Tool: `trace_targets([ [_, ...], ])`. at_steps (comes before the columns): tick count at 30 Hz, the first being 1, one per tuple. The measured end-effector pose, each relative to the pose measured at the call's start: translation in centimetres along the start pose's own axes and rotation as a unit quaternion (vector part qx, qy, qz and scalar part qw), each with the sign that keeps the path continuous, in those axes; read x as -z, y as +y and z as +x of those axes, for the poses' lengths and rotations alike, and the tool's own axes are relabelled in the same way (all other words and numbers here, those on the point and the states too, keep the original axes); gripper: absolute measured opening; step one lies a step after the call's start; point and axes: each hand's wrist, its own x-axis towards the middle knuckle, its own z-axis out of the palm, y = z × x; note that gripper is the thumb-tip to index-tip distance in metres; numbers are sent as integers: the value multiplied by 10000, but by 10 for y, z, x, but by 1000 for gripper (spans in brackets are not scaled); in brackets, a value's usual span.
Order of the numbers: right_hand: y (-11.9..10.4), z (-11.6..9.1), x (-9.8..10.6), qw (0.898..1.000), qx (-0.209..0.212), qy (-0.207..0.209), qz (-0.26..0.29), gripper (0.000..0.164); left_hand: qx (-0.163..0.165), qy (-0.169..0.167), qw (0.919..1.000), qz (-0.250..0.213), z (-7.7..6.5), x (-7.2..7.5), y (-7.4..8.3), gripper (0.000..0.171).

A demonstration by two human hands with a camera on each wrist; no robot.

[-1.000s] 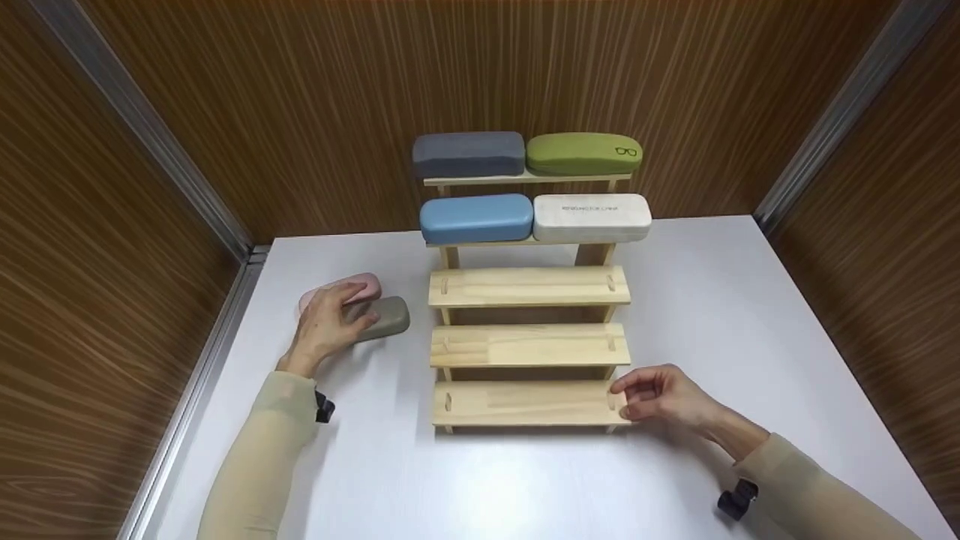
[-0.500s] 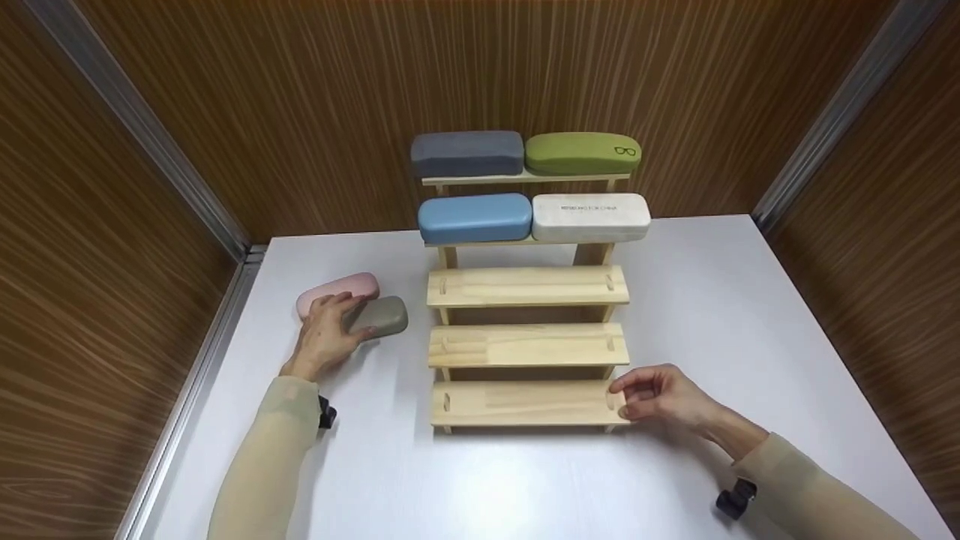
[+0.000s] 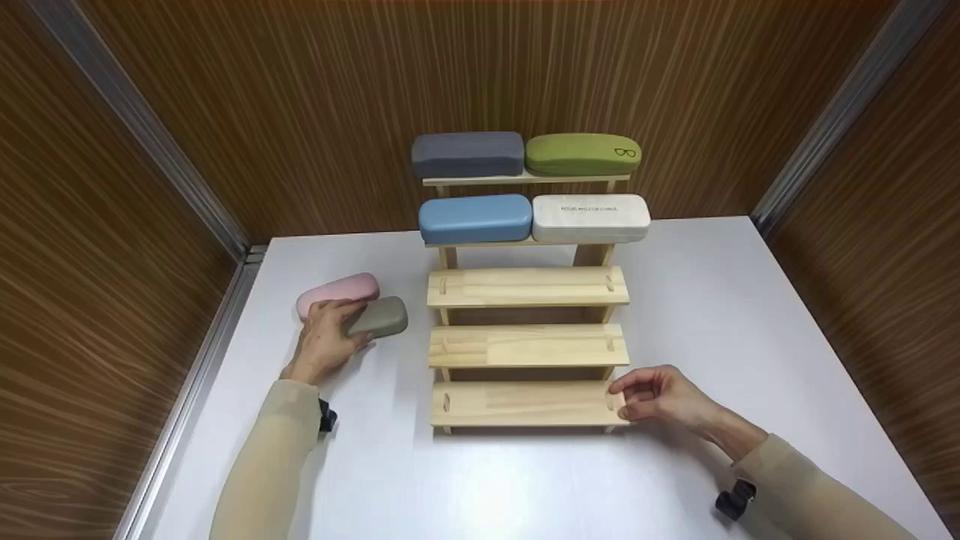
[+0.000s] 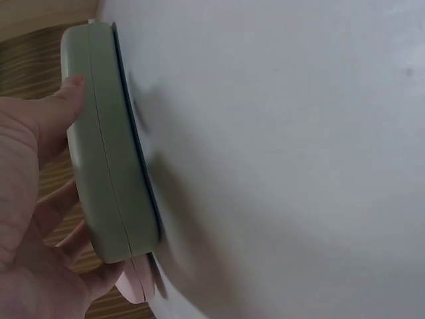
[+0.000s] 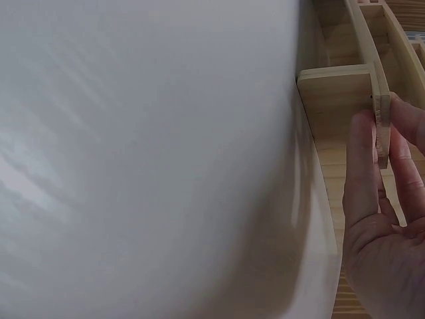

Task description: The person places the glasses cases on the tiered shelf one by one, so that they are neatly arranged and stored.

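Note:
My left hand (image 3: 322, 343) holds a grey-green glasses case (image 3: 384, 317) by its left part, thumb on the near side and fingers on the far side. In the left wrist view this glasses case (image 4: 109, 153) lies close over the white table, its lid seam closed. A pink glasses case (image 3: 346, 289) lies just behind it, partly hidden by my fingers. My right hand (image 3: 669, 399) pinches the right end of the lowest board of a stepped wooden display rack (image 3: 525, 405). In the right wrist view, thumb and fingers sit on both faces of that board (image 5: 382, 126).
Dark grey (image 3: 469, 154) and olive-green (image 3: 581, 154) glasses cases fill the rack's top step. Blue (image 3: 476, 218) and white (image 3: 592, 217) ones stand on the step below. Wood-grain walls (image 3: 480, 67) enclose the white table (image 3: 495, 487) at the back and sides.
My left hand has drawn back slightly from over the pink case, its fingers now closer around the grey-green one. The right hand keeps its grip on the rack.

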Motion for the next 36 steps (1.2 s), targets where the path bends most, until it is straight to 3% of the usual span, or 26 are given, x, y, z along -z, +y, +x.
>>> trace_targets([
  [25, -2, -1, -1, 9998, -150, 43, 96, 42, 130, 248, 9996, -3, -12, -5, -5, 64],
  [36, -3, -1, -1, 9998, -75, 24, 177, 37, 176, 172, 9997, -20, -17, 6, -5, 64],
])
